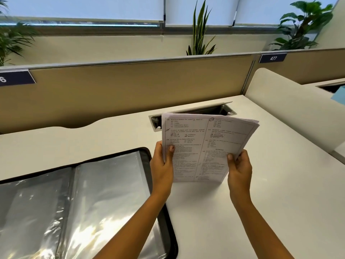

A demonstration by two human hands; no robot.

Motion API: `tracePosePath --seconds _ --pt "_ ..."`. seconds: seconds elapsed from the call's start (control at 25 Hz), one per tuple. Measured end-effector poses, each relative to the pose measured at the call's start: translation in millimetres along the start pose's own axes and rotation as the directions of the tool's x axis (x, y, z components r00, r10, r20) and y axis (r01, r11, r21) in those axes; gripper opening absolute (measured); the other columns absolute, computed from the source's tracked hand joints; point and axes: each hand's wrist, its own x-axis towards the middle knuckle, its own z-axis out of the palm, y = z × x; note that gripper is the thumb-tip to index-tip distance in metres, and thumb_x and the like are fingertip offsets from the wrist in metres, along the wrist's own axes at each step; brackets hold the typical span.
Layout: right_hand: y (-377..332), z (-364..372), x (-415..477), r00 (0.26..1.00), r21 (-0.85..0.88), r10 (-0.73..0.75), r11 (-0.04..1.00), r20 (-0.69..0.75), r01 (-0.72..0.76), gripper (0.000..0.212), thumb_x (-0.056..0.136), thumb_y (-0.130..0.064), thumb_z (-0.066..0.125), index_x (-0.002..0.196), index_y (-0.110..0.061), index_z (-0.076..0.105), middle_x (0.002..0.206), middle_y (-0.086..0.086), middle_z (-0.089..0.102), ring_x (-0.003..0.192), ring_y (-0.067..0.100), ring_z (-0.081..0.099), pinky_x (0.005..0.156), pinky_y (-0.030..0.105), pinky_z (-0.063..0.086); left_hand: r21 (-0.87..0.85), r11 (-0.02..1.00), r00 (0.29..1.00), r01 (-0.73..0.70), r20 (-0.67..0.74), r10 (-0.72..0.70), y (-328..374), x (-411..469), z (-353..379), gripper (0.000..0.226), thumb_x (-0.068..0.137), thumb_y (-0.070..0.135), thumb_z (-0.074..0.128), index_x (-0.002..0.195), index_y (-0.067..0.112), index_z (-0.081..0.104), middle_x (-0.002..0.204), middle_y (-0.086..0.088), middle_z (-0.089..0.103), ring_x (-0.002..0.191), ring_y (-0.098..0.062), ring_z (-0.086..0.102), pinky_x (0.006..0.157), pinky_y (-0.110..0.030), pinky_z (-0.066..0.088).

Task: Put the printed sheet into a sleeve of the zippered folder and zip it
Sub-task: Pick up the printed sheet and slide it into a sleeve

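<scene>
A black zippered folder (169,230) with clear plastic sleeves is laid open on the left of the white desk (280,184). Just to its right, a stack of white printed sheets (201,146) is held upright over the desk, outside the folder. Its left edge is gripped by the left hand (162,165) and its right edge by the right hand (239,169), with each thumb laid on the printed face.
</scene>
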Motion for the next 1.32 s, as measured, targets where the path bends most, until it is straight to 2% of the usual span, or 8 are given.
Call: tracePosePath --seconds 0.16,0.28,0.64,0.76,0.96,1.08,1.2,1.32 --pt "9 1 -4 0.999 -0.009 0.049 0.999 -0.002 -0.049 0.008 0.099 -0.009 0.046 0.104 -0.012 0.05 0.109 0.007 0.063 0.096 0.019 0.061 0.073 0.02 0.054 -0.023 0.999 0.999 0.036 -0.007 -0.037 -8 -9 -2 0.013 0.091 0.04 0.044 0.099 0.039 0.054 0.096 0.016 0.064 0.087 -0.003 0.066 0.062 -0.014 0.054" --pt "10 0 -5 0.998 -0.008 0.066 0.998 -0.02 -0.066 0.01 0.099 -0.01 0.046 0.105 -0.015 0.05 0.111 0.007 0.063 0.097 0.021 0.061 0.076 0.026 0.053 -0.049 0.998 0.999 0.032 -0.009 -0.032 -8 -12 -1 0.014 0.09 0.041 0.044 0.1 0.039 0.055 0.097 0.017 0.065 0.09 -0.002 0.065 0.063 -0.015 0.055" --pt "20 3 -14 0.991 -0.071 0.099 0.992 -0.087 -0.106 0.016 0.1 -0.007 0.041 0.104 -0.019 0.05 0.108 0.003 0.062 0.095 0.018 0.06 0.073 0.022 0.053 -0.043 0.995 0.996 0.089 0.006 -0.089 -21 -26 1 0.013 0.091 0.038 0.046 0.1 0.041 0.055 0.101 0.013 0.065 0.092 -0.003 0.064 0.064 -0.015 0.056" --pt "26 1 -19 0.986 -0.073 0.142 0.986 -0.085 -0.148 0.016 0.099 -0.005 0.042 0.108 -0.016 0.051 0.113 0.006 0.062 0.099 0.022 0.059 0.083 0.031 0.053 -0.041 0.994 0.995 0.1 0.024 -0.099 -26 -31 0 0.018 0.095 0.027 0.049 0.1 0.044 0.054 0.101 0.02 0.062 0.093 0.009 0.061 0.062 -0.008 0.051" --pt "30 -3 -19 0.986 -0.095 0.13 0.986 -0.105 -0.141 0.016 0.099 -0.006 0.044 0.11 -0.014 0.051 0.114 0.01 0.062 0.101 0.026 0.058 0.086 0.038 0.054 -0.031 0.992 0.992 0.126 0.03 -0.125 -33 -34 0 0.016 0.093 0.032 0.049 0.098 0.046 0.055 0.095 0.03 0.064 0.094 0.009 0.06 0.062 -0.007 0.051" --pt "31 -3 -18 0.982 -0.118 0.164 0.978 -0.09 -0.174 0.017 0.098 -0.005 0.044 0.113 -0.011 0.051 0.117 0.011 0.061 0.103 0.029 0.058 0.091 0.044 0.053 -0.022 0.99 0.99 0.14 0.032 -0.139 -38 -38 0 0.016 0.091 0.034 0.049 0.101 0.045 0.054 0.103 0.024 0.062 0.095 0.002 0.063 0.065 -0.01 0.053" --pt "24 1 -16 0.995 -0.174 0.093 0.98 -0.04 -0.099 0.015 0.099 -0.01 0.044 0.111 -0.013 0.052 0.112 0.008 0.063 0.095 0.026 0.061 0.083 0.04 0.056 0.016 0.988 0.988 0.154 -0.005 -0.154 -34 -30 -7 0.012 0.092 0.036 0.048 0.098 0.043 0.056 0.103 0.016 0.066 0.092 -0.007 0.065 0.071 -0.019 0.057" --pt "14 10 -12 1.0 -0.24 -0.014 0.971 0.023 0.019 0.013 0.099 -0.023 0.042 0.103 -0.017 0.052 0.102 0.002 0.064 0.084 0.019 0.064 0.069 0.027 0.057 0.054 0.988 0.989 0.145 -0.037 -0.143 -24 -13 -24 0.014 0.087 0.044 0.051 0.09 0.037 0.062 0.093 0.014 0.07 0.08 -0.003 0.068 0.062 -0.016 0.057"
